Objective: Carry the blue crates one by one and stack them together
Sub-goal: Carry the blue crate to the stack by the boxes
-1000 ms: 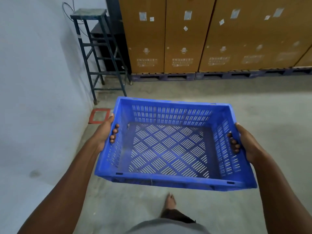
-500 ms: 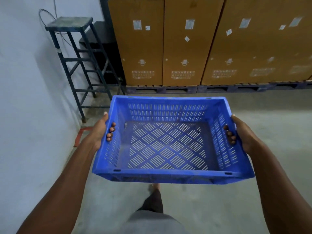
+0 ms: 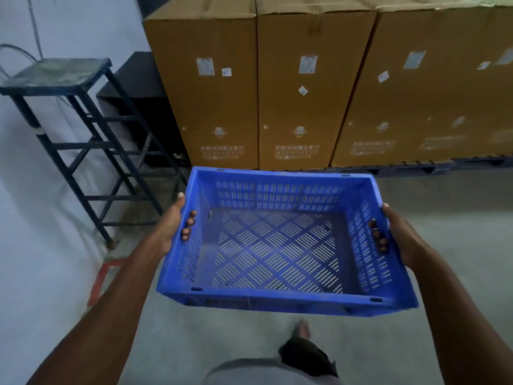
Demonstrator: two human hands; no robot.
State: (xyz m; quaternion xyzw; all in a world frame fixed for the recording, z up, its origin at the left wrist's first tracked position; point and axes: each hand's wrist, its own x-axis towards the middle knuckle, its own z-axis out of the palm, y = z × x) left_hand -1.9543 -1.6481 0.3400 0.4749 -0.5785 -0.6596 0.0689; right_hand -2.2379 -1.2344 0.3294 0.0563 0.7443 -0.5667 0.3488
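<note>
Concrete floor (image 3: 444,218); both hands (image 3: 169,226) (image 3: 399,234) gripping blue crate (image 3: 277,245).

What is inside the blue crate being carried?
The blue crate holds no goods; only fingertips of the left hand and right hand poke through its side handles. Grey floor shows through the slots.

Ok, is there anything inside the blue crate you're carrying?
No, the blue crate is empty: its slotted floor shows bare from wall to wall, while the left hand and right hand grip its side handles.
</note>
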